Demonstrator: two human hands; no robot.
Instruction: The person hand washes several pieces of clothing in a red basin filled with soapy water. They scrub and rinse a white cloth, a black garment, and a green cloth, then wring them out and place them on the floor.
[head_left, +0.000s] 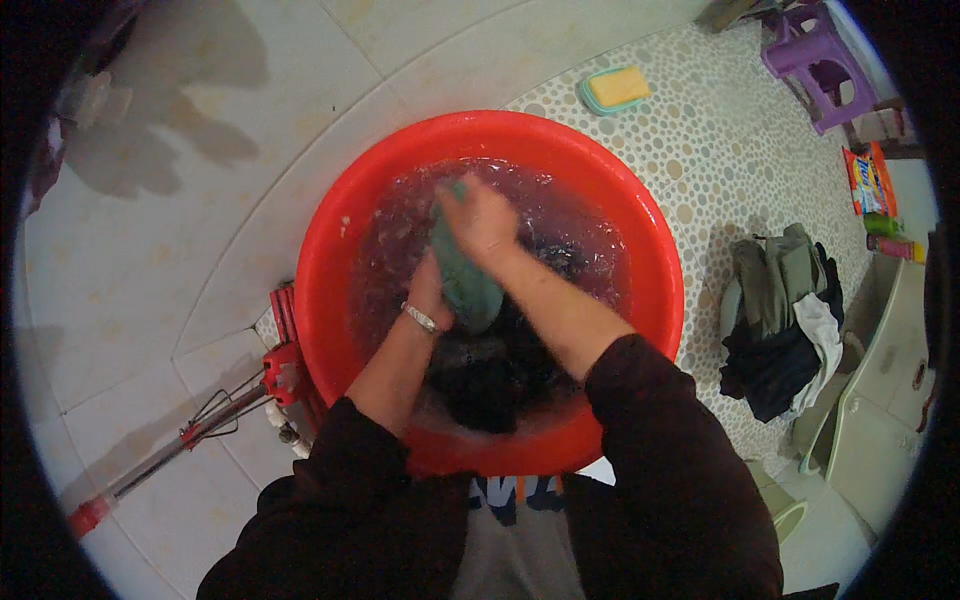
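Observation:
A large red plastic basin (652, 225) full of sudsy water stands before me. Over the water, my right hand (480, 217) grips the upper end of a green cloth item (465, 277), possibly a sock or slipper; motion blur hides its exact kind. My left hand (431, 289), below a metal-banded wristwatch (418, 316), supports the same item from its left side. Dark fabric (480, 382) lies in the water near my side of the basin.
A yellow bar of soap (619, 86) rests on a teal dish (592, 97) beyond the basin. Piled clothes (780, 322) sit at the right, near a purple plastic stool (817, 60) and a detergent bag (870, 180). A red-handled mop (281, 375) leans at the left.

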